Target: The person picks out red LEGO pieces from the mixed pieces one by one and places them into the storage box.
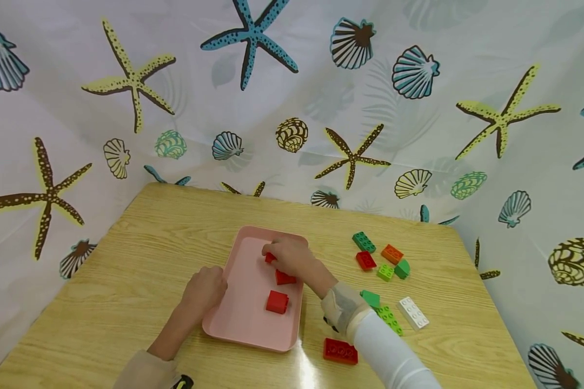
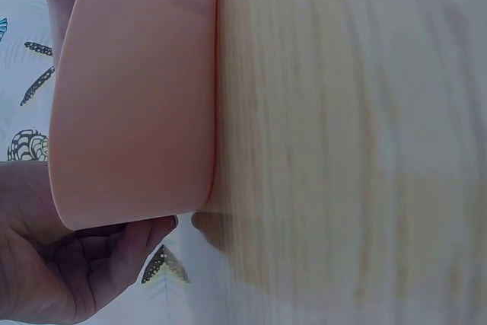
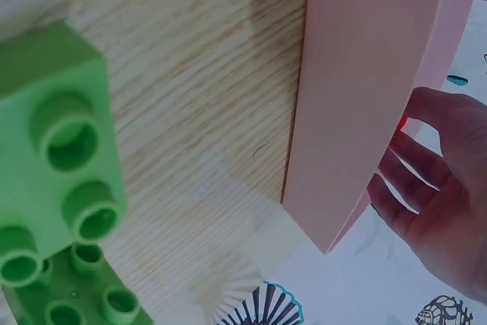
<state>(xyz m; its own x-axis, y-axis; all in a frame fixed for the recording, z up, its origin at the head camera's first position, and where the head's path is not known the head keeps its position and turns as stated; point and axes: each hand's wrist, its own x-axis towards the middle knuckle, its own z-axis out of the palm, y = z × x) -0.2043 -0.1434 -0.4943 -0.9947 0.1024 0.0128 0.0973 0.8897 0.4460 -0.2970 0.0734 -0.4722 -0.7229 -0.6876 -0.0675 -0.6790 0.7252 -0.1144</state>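
A shallow pink tray (image 1: 243,302) lies on the wooden table. My left hand (image 1: 204,292) grips its left side wall; in the left wrist view, the curled fingers of the left hand (image 2: 68,264) are at the tray's corner. Over the far right part of the tray, my right hand (image 1: 294,256) pinches a red toy brick (image 1: 270,258), mostly covered by the fingers. Two more red pieces lie inside: a sloped red brick (image 1: 285,277) just below that hand and a blocky red brick (image 1: 277,302) nearer the front.
Right of the tray lie a dark green brick (image 1: 364,241), a red brick (image 1: 365,260), an orange brick (image 1: 392,254), a lime brick (image 1: 385,272) and a white brick (image 1: 413,313). A long red brick (image 1: 340,350) is by the right forearm. Patterned cloth (image 1: 292,178) encloses the table.
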